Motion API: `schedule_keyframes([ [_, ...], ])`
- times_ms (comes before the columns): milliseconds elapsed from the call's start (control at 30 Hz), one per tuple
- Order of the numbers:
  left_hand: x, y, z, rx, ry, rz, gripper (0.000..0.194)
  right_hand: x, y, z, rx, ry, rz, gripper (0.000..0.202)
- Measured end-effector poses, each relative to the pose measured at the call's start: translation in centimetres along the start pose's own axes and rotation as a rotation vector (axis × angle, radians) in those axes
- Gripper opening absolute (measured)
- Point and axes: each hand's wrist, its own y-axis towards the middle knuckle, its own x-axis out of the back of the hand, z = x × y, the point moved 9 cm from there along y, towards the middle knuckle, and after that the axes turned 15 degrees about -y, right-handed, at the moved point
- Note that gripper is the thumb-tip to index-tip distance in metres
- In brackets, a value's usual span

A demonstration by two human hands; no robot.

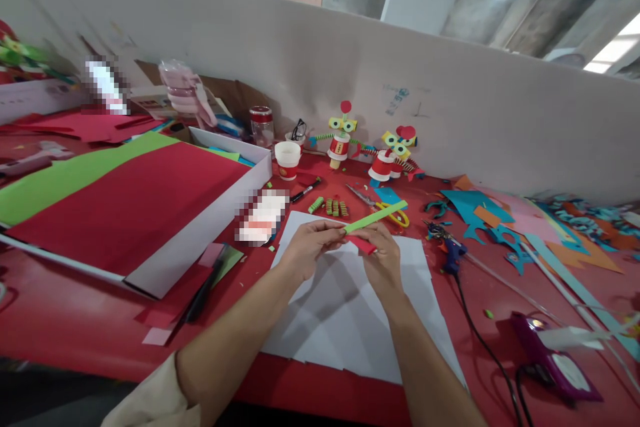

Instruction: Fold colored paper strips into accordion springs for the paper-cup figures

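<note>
Over the white sheets, my left hand pinches one end of a green paper strip. My right hand is closed around a red paper strip, with the green strip running above its fingers to the upper right. The two strips meet near my left fingertips; whether they are joined there I cannot tell. Behind my hands lie several folded green paper springs and yellow-handled scissors, partly covered by the green strip.
Two paper-cup figures stand by the wall. At left is a white box with red and green paper on it. A paper cup stands behind. To the right are a glue gun, its cord, blue scraps and a purple power strip.
</note>
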Motion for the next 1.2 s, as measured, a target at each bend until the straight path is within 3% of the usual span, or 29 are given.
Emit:
schedule_keyframes([
  [167,-0.8,-0.2,-0.4,-0.069,-0.006,0.081,0.021,-1.6,-0.2,-1.5,-0.203,0.142,0.118,0.012],
  [333,-1.0,-0.3,-0.9,-0.149,0.045,0.094,0.024,-1.7,-0.4,-2.1,-0.318,0.171,0.129,0.018],
  [1000,-1.6,-0.7,-1.3,-0.218,0.177,0.119,0.006,-1.0,-0.6,-1.8,-0.427,0.214,0.046,0.021],
  [1200,-1.8,-0.8,-1.2,-0.21,0.169,0.145,0.009,-1.2,-0.7,-1.9,-0.405,0.195,0.055,0.018],
])
